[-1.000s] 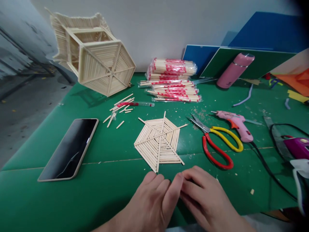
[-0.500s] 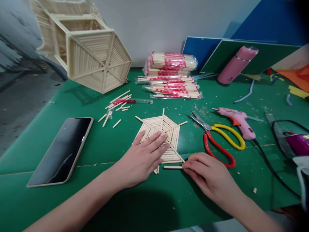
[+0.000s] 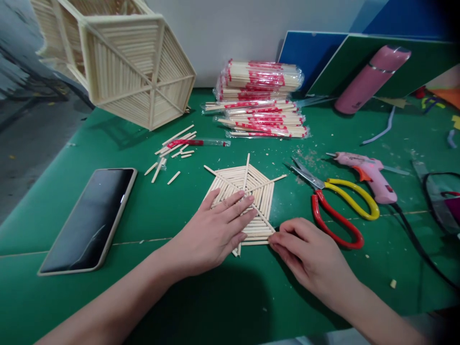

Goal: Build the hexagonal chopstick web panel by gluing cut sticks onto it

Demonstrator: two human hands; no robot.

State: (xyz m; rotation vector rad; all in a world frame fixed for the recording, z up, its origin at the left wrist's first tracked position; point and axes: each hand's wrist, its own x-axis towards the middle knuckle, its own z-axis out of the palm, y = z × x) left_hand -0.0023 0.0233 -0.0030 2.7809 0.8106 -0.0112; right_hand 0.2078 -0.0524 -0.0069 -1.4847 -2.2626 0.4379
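A hexagonal panel of wooden sticks [image 3: 264,199] lies flat on the green table, with crossing spokes that stick out past its edge. My left hand [image 3: 219,230] rests on it, fingers spread, covering its lower left part. At the panel's lower right corner, my right hand [image 3: 305,254] pinches the end of a short wooden stick [image 3: 254,243]. That stick lies along the panel's near edge, parallel to the rows above it. Red-and-yellow-handled scissors [image 3: 323,191] lie partly open just beyond my right hand.
A pink glue gun [image 3: 366,172] lies at the right, its cord trailing nearby. A phone [image 3: 88,220] is at the left. Cut sticks [image 3: 179,143], wrapped chopsticks [image 3: 262,91], a large stick-built structure [image 3: 140,72] and a pink flask [image 3: 372,79] stand or lie farther back.
My right hand has brought the short stick up against the panel's near edge; before, a gap showed between them. My left hand stays on the panel. The view has shifted slightly.
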